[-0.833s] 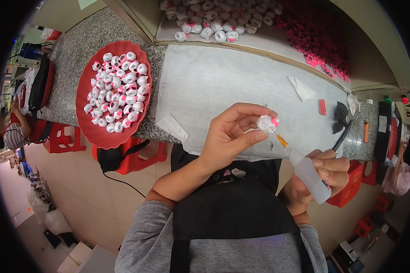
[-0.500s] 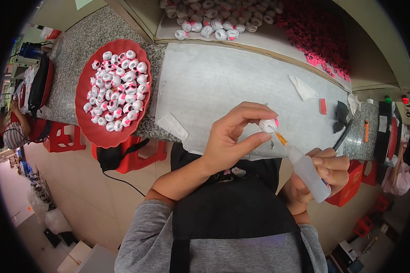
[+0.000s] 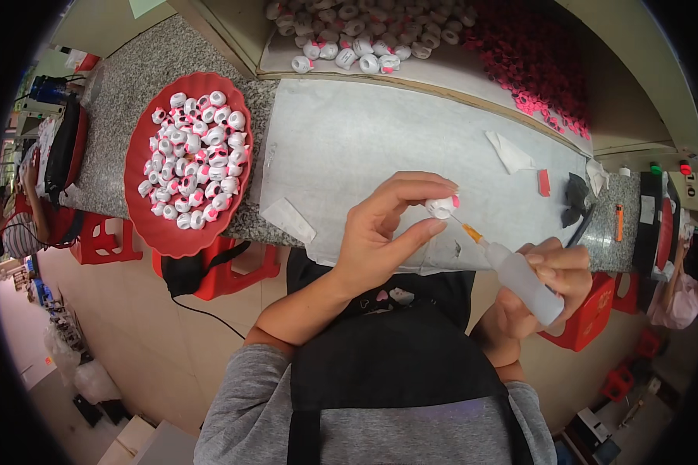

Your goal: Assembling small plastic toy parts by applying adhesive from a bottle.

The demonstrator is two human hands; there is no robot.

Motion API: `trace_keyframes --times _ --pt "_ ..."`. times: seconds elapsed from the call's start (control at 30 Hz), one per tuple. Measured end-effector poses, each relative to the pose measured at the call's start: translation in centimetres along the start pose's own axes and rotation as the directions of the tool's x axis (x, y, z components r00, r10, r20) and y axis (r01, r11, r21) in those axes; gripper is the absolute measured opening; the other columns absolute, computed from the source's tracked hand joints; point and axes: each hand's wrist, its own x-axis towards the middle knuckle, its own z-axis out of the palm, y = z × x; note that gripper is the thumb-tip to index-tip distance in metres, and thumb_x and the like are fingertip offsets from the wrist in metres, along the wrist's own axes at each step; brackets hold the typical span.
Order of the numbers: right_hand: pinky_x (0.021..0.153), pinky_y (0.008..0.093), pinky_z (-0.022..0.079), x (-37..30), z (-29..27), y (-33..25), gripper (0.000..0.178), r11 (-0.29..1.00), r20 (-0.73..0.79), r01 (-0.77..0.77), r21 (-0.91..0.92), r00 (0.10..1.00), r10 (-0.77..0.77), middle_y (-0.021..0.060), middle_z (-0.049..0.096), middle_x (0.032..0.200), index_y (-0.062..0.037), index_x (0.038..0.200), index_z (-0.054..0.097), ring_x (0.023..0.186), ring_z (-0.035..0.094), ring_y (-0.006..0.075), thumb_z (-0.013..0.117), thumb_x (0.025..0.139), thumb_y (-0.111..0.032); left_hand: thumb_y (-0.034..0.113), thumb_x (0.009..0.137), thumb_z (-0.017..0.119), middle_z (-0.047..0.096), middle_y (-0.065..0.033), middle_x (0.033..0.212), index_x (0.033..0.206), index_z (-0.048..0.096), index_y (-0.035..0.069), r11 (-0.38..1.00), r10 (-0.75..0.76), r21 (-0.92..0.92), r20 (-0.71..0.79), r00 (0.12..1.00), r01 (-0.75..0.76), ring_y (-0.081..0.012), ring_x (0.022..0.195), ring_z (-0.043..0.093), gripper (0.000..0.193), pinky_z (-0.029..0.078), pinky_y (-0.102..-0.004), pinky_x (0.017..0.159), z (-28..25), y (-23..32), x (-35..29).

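In the head view, our left hand (image 3: pixel 372 226) pinches a white-and-pink bead (image 3: pixel 440 207) above the paper (image 3: pixel 349 139). Our right hand (image 3: pixel 560 271) grips a bottle (image 3: pixel 522 280) to the bead's lower right, long axis slanting up-left, orange nozzle (image 3: pixel 471 232) aimed beadward; whether its tip touches, we cannot tell.

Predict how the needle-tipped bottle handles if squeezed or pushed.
The needle-tipped bottle probably gives when squeezed: it looks like frosted plastic. The thin needle could bend under a sideways push. Laid flat, the bottle may roll, being round-bodied.
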Motion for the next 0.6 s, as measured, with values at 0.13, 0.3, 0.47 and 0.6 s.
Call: trace_keyframes --times 0.13,0.3,0.47,0.6 --pt "0.052 0.0224 0.041 1.5 -1.5 2.4 0.034 0.965 0.039 -0.242 0.100 0.970 0.239 0.0083 0.043 0.079 -0.0033 0.077 0.040 0.059 0.046 0.0132 0.068 0.057 -0.007 -0.007 0.067 0.052 0.047 -0.0147 0.102 0.099 0.044 -0.001 0.999 -0.021 -0.037 -0.199 0.980 0.014 -0.0174 0.093 0.046 0.033 0.036 -0.0267 0.079 -1.8 0.9 0.5" --pt "0.050 0.0222 0.043 6.1 -1.0 8.5 0.028 0.782 0.249 -0.620 0.067 0.769 0.589 0.0049 0.046 0.079 -0.0010 0.089 0.041 0.069 0.051 0.0137 0.051 0.064 0.005 -0.006 0.069 0.052 0.048 -0.0134 0.102 0.101 0.044 0.000 0.995 0.021 -0.083 -0.306 0.952 -0.049 -0.0160 0.091 0.048 0.034 0.037 -0.0258 0.078 -3.5 1.7 0.6" --pt "0.053 0.0315 0.043 10.2 -0.7 15.0 0.025 0.750 0.084 -0.322 -0.578 0.890 0.447 0.0153 0.053 0.070 0.0033 0.082 0.049 0.061 0.053 0.0248 0.058 0.067 -0.015 -0.007 0.069 0.052 0.049 -0.0125 0.101 0.100 0.044 -0.001 0.993 -0.009 -0.113 -0.282 0.959 -0.024 -0.0145 0.092 0.047 0.033 0.037 -0.0243 0.079 -3.3 1.7 0.3" --pt "0.058 0.0389 0.041 10.6 0.3 17.1 0.033 0.419 0.107 -0.064 -0.906 0.922 0.373 0.0219 0.053 0.067 0.0031 0.075 0.054 0.066 0.050 0.0374 0.062 0.064 -0.027 -0.008 0.069 0.052 0.049 -0.0122 0.100 0.101 0.044 -0.001 0.991 -0.034 -0.132 -0.293 0.956 -0.005 -0.0149 0.093 0.047 0.033 0.037 -0.0249 0.080 -3.5 1.4 0.4"
